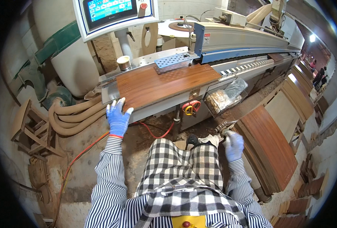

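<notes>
A reddish-brown wood-grain panel (168,85) lies flat on the bed of a long edge-working machine (244,41). My left hand (118,116), in a blue glove with pale fingertips, rests at the panel's near left corner, its fingers spread and touching the edge. My right hand (233,146), in a similar glove, is off to the right, beside a stack of brown boards (269,148). Motion blurs its fingers, so their pose is unclear. A blue perforated plate (172,60) covers part of the panel's far side.
A control screen (109,9) with a red button stands at the back left. A small round tub (123,62) sits by the panel. Scissors (191,107) hang below the bed, next to a wire basket (223,98). Thick hoses (75,116) and a wooden stool (33,131) stand left.
</notes>
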Available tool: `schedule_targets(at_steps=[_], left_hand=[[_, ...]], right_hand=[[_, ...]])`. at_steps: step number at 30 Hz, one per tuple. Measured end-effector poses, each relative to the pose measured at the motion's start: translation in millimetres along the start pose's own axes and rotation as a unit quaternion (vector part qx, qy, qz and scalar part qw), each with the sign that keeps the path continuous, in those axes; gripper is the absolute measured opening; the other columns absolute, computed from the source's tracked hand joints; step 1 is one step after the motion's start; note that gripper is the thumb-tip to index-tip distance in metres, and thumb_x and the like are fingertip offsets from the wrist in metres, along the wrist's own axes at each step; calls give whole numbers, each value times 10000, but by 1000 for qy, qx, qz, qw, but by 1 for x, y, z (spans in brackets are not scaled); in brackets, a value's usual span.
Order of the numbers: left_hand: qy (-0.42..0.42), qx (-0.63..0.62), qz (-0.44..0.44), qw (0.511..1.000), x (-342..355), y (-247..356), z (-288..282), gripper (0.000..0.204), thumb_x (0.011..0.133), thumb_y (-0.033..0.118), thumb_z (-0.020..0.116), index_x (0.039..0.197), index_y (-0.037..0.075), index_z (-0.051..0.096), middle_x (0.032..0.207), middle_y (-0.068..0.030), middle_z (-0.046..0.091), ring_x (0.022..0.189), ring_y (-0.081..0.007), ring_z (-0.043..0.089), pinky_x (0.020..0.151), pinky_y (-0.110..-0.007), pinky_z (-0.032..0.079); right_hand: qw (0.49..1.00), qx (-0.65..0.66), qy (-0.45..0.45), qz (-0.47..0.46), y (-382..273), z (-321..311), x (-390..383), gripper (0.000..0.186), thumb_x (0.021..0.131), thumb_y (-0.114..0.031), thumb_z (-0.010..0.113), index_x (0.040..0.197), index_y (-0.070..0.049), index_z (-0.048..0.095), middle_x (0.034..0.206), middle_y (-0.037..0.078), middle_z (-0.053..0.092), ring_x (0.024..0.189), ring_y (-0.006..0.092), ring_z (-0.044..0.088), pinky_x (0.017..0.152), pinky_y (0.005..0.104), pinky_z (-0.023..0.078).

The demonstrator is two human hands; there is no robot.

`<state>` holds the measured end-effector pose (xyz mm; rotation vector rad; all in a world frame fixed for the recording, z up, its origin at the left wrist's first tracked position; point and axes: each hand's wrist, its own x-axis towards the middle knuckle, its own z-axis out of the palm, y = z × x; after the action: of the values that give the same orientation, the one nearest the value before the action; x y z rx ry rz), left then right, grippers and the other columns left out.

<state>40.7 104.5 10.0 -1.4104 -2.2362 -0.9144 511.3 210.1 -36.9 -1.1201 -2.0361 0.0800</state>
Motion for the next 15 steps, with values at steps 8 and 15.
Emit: schedule_targets(at_steps=[8, 15], left_hand=[[33, 60, 80, 994, 11, 29, 27, 538, 832, 429, 665, 1252, 102, 587, 1114, -91, 662, 1037, -246, 595, 1014, -443, 354], [54, 80, 105, 990, 8, 25, 26, 448, 836, 383, 657, 1188, 108, 628, 1122, -93, 667, 1042, -247, 599, 1036, -437, 348]], right_hand=[[946, -304, -112, -17, 95, -8, 64, 426, 829, -177, 617, 1248, -116, 565, 1320, 93, 533, 1219, 297, 471, 1042, 433, 353], [951, -286, -114, -27, 97, -6, 52, 354, 807, -107, 582, 1160, -101, 601, 1185, 77, 591, 1131, 282, 526, 958, 408, 419]])
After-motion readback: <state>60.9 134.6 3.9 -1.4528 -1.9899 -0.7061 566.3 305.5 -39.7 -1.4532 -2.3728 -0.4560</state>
